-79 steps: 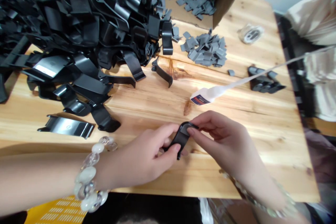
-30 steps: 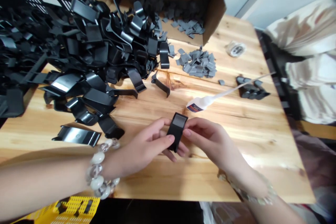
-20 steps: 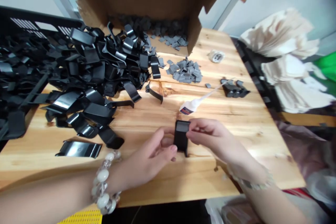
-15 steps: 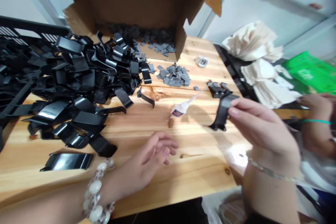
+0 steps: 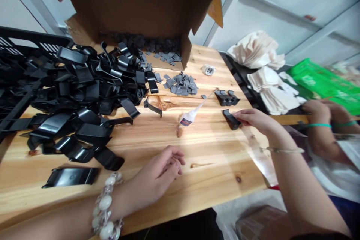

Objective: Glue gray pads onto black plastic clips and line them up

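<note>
My right hand [image 5: 251,118] pinches the edge of a curved black plastic clip [image 5: 231,120], low at the right side of the wooden table. Just beyond it, a few similar black clips [image 5: 226,98] stand side by side. My left hand [image 5: 168,165] rests near the table's front with loosely curled fingers and nothing in them. Ahead of that hand lies a small white glue bottle [image 5: 188,118], its thin nozzle pointing to the far right. A loose pile of small grey pads [image 5: 182,84] sits behind the bottle.
A big heap of black clips [image 5: 92,78] fills the left, by a black crate [image 5: 33,37]. An open cardboard box [image 5: 140,3] holds more grey pads. A roll of clear tape [image 5: 208,69] lies behind. At right are white cloths [image 5: 268,82], a green basket [image 5: 323,82] and another person's hands [image 5: 317,110].
My right hand has lowered the black clip from above the table to its surface, near the row of others. My left hand stays almost in place.
</note>
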Demonstrator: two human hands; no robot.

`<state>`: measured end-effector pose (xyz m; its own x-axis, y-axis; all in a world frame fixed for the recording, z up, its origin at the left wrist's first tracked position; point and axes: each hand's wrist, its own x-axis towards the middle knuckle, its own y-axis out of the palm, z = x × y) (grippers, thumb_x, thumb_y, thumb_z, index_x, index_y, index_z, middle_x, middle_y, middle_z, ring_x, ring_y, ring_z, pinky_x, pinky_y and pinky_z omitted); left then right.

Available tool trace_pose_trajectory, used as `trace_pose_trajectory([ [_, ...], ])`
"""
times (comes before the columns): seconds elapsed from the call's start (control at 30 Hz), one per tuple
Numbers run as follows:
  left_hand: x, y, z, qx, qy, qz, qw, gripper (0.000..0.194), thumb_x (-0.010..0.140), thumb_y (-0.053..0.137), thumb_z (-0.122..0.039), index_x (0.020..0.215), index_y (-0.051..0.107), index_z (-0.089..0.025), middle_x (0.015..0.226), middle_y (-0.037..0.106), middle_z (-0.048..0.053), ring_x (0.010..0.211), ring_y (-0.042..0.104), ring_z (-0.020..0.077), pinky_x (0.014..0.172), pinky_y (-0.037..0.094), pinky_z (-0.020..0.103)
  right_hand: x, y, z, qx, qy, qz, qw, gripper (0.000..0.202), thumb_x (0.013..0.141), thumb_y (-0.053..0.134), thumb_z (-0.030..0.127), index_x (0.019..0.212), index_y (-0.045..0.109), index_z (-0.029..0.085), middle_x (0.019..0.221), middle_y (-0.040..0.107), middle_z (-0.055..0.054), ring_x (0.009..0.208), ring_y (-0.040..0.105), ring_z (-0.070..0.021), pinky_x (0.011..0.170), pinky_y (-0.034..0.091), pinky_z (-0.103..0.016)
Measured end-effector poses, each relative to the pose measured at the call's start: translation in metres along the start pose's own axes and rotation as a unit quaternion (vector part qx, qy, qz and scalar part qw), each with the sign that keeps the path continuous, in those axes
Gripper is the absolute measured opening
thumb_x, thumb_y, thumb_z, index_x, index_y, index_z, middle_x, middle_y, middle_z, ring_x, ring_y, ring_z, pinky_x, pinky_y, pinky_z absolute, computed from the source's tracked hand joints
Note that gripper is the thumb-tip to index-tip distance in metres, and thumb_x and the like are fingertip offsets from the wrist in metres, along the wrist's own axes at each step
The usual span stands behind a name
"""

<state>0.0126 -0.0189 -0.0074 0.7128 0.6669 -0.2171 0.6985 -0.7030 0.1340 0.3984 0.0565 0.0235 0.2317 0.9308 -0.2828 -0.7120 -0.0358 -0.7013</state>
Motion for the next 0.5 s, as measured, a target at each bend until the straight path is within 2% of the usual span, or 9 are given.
trace_pose_trajectory([
  [0.1,0.000,0.000,0.000,0.029,0.004,-0.003,1.000,0.022,0.099,0.036,-0.034,0.115,0.045,-0.021,0.104,0.056,0.006,0.090,0.056,0.0154,0.085,0.048,0.034,-0.006,0.005,0.015,-0.011,0.004,-0.036,0.999,0.042,0.065,0.073,0.057,0.071,0.067,0.016,0.063,0.056,-0.004,0.055,0.045,-0.0108,0.048,0.033,-0.026],
  [0.17,-0.001,0.000,-0.002,0.070,-0.002,0.000,0.998,0.021,0.098,0.036,-0.032,0.113,0.047,-0.021,0.101,0.057,0.005,0.090,0.056,0.0159,0.084,0.048,0.034,-0.015,0.019,0.032,0.021,-0.029,-0.019,0.999,0.039,0.068,0.073,0.054,0.083,0.067,0.018,0.075,0.061,-0.004,0.065,0.051,-0.0124,0.055,0.039,-0.025],
  [0.23,-0.003,0.001,-0.004,0.122,-0.008,0.003,0.993,0.021,0.097,0.037,-0.030,0.112,0.049,-0.022,0.100,0.059,0.005,0.091,0.057,0.0169,0.084,0.048,0.033,-0.026,0.044,0.052,0.089,-0.089,0.067,0.990,0.038,0.068,0.075,0.049,0.091,0.066,0.020,0.084,0.062,-0.004,0.075,0.055,-0.0136,0.065,0.044,-0.026],
  [0.27,-0.004,0.002,-0.006,0.150,-0.009,0.002,0.989,0.020,0.097,0.038,-0.028,0.111,0.051,-0.022,0.101,0.060,0.005,0.092,0.058,0.0173,0.083,0.048,0.033,-0.031,0.059,0.061,0.111,-0.117,0.117,0.980,0.040,0.068,0.076,0.047,0.095,0.065,0.020,0.082,0.060,-0.002,0.075,0.055,-0.0136,0.067,0.045,-0.026],
  [0.33,-0.006,0.004,-0.009,0.203,-0.006,-0.002,0.979,0.020,0.096,0.039,-0.026,0.110,0.053,-0.022,0.104,0.061,0.005,0.090,0.058,0.0175,0.080,0.047,0.032,-0.039,0.091,0.078,0.131,-0.158,0.167,0.964,0.043,0.068,0.076,0.043,0.101,0.063,0.019,0.081,0.057,-0.001,0.072,0.053,-0.0125,0.066,0.044,-0.026],
  [0.43,-0.008,0.007,-0.014,0.265,0.009,-0.010,0.964,0.022,0.095,0.037,-0.024,0.109,0.054,-0.021,0.102,0.062,0.006,0.085,0.059,0.0173,0.076,0.048,0.031,-0.042,0.130,0.091,0.135,-0.216,0.170,0.952,0.033,0.075,0.071,0.037,0.101,0.064,0.017,0.082,0.060,-0.002,0.070,0.051,-0.0122,0.065,0.041,-0.026],
  [0.5,-0.008,0.007,-0.017,0.295,0.034,-0.007,0.955,0.023,0.095,0.037,-0.022,0.110,0.054,-0.020,0.103,0.063,0.007,0.087,0.059,0.0179,0.079,0.048,0.032,-0.041,0.144,0.092,0.127,-0.249,0.132,0.951,0.026,0.079,0.066,0.035,0.098,0.067,0.017,0.082,0.062,-0.003,0.071,0.051,-0.0130,0.064,0.040,-0.026],
])
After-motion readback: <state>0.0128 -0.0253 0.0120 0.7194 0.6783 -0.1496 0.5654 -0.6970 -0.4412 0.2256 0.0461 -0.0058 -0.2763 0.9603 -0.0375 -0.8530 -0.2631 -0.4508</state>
